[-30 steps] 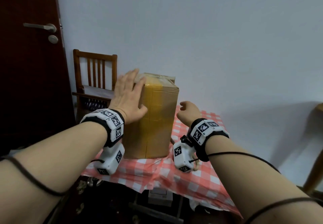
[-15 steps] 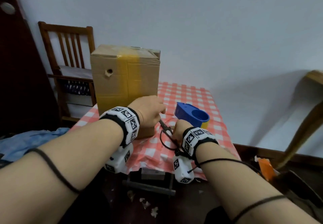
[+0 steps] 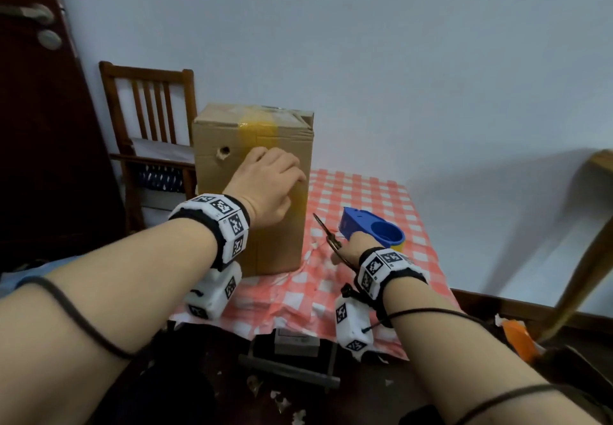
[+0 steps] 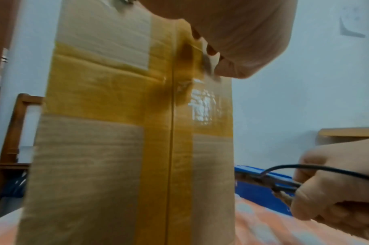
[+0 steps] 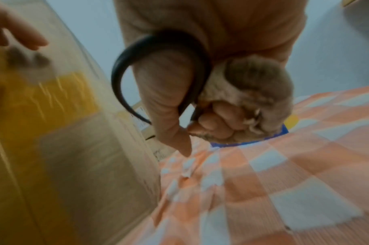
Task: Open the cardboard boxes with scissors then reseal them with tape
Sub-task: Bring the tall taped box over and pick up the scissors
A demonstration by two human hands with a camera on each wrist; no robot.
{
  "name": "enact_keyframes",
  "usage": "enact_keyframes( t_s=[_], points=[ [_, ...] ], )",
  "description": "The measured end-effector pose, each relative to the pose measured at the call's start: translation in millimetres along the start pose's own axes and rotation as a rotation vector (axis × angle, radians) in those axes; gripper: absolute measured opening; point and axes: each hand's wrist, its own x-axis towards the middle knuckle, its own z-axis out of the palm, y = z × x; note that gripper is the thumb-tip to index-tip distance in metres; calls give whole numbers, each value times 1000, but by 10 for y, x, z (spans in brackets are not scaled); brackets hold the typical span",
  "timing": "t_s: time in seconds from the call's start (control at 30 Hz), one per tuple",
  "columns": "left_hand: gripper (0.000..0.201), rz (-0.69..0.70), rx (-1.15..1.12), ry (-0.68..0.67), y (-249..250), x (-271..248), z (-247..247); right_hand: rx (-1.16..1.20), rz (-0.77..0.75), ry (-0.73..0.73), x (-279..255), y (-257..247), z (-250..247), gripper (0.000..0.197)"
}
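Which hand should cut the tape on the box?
The right hand: it grips the scissors, blades aimed toward the cardboard box. The left hand rests against the box's taped front, probably steadying it.

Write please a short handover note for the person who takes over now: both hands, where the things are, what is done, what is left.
Left hand: fingers curled against the taped front of the cardboard box, steadying it.
Right hand: grips the scissors, blades pointing at the box.
The box stands upright on the checked tablecloth; the blue tape dispenser sits right of it.
Done: scissors picked up. The yellow tape looks uncut.
Left: cut the tape, open, reseal.
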Motion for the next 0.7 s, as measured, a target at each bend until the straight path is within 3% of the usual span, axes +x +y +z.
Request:
enact_keyframes(
  t_s=[0.17, 0.27, 0.5, 0.6, 0.7],
  points=[
    [68, -386, -127, 224, -225, -109, -227, 300, -57, 83, -135, -33, -209, 26],
    [68, -571, -280, 245, -376, -216, -313, 374, -130, 224, -283, -48, -292, 23],
    [72, -696, -553, 170, -447, -406, -442, 550, -350, 480, -643, -166, -360, 10],
    [63, -686, -541, 153, -447, -396, -440, 404, -433, 455, -773, -214, -412, 9],
    [62, -743, -547, 172, -444, -370, -425, 140, -403, 407, -827, -314, -449, 25]
  ],
)
